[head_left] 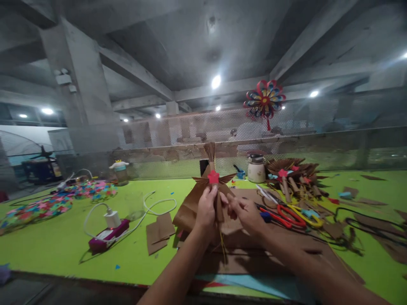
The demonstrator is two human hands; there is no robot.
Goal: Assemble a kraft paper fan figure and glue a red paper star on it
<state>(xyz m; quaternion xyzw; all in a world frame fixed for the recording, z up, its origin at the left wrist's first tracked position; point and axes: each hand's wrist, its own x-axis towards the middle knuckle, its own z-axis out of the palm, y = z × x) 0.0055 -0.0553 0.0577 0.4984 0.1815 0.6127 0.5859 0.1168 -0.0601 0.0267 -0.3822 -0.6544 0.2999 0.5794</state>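
Upright in front of me is a pleated brown paper fan (210, 153) with a rolled paper handle and a red paper flower (213, 177) at its middle. My left hand (206, 209) is closed round the handle, its thumb just below the flower. Close to the right side of that handle, my right hand (245, 211) has its fingers curled together in a pinch; what lies between them is too small to make out. Yellow string (223, 248) hangs from below the handle over the brown paper sheets (238, 259).
Red-handled scissors (288, 218) and finished-looking paper fans (288, 186) lie to the right, near a pale jar (256, 168). A purple power strip (110, 236) with charger and white cable, and bags of coloured paper stars (41, 209), are on the left. Mesh (190, 131) stands behind.
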